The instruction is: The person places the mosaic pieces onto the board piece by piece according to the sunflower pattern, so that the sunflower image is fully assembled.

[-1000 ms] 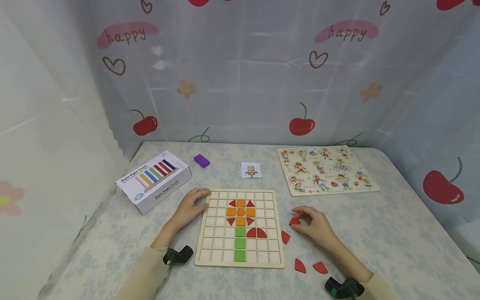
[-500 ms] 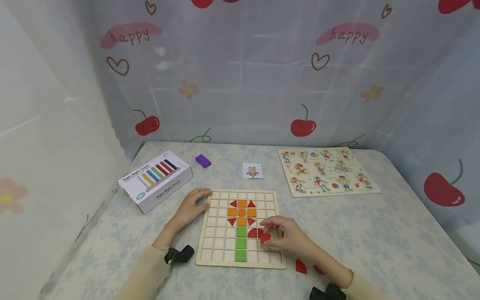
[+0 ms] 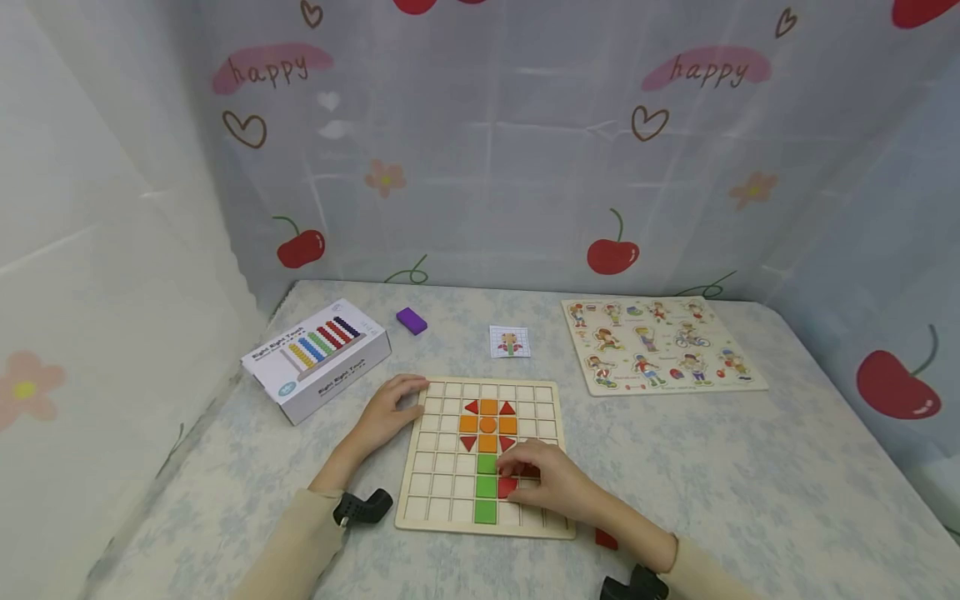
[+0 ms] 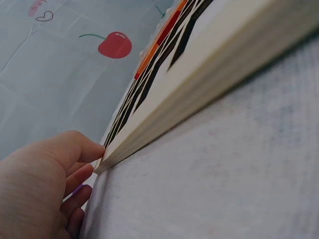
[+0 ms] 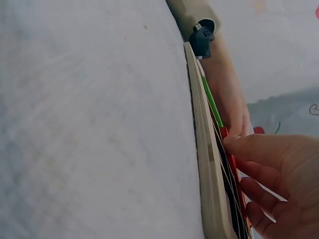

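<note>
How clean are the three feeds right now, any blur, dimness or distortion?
Head view: even light, sharp, slight wide-angle bowing at the edges. Left wrist view: dim, the grid board edge up close and soft. Right wrist view: bright, tilted, the right hand near and blurred.

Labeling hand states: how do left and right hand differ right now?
The left hand rests at the grid board's far left corner, fingers against its edge; the right hand lies over the board's cells. The left holds no piece; the right's fingers pinch a red piece. Both touch the board.
</note>
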Available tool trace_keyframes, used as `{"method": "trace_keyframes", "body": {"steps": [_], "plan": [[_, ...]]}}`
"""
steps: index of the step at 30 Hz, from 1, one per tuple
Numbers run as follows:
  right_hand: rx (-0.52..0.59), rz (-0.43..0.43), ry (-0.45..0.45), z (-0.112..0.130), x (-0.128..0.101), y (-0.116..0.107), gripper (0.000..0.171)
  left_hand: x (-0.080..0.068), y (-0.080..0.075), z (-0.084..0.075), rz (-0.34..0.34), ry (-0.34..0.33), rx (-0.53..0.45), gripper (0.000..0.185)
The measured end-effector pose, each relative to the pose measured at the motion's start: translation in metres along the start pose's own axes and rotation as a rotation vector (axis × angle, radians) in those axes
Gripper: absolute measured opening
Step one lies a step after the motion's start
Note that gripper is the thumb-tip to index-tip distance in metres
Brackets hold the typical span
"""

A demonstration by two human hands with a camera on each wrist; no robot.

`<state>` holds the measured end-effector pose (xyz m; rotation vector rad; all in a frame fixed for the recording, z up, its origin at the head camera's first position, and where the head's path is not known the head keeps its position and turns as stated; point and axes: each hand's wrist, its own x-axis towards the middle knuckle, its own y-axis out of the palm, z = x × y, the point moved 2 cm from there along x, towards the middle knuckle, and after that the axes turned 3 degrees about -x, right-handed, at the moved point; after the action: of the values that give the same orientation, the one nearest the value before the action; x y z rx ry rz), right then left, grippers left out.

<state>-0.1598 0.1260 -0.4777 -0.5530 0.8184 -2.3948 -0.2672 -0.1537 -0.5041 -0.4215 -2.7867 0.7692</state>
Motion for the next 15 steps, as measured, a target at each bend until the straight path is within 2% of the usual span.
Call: {"method": "trace_keyframes", "body": {"steps": [11, 15], "plan": [[-0.044, -0.060, -0.058, -0.0004, -0.0019, 0.0029, 0.027, -0.0008, -0.0013, -0.0018, 0.010, 0.007, -0.002, 0.039], [-0.049, -0.055, -0.059, -0.0012, -0.0029, 0.0025, 0.028, -0.0006, -0.0015, -0.0023, 0.010, 0.009, -0.005, 0.039]]}}
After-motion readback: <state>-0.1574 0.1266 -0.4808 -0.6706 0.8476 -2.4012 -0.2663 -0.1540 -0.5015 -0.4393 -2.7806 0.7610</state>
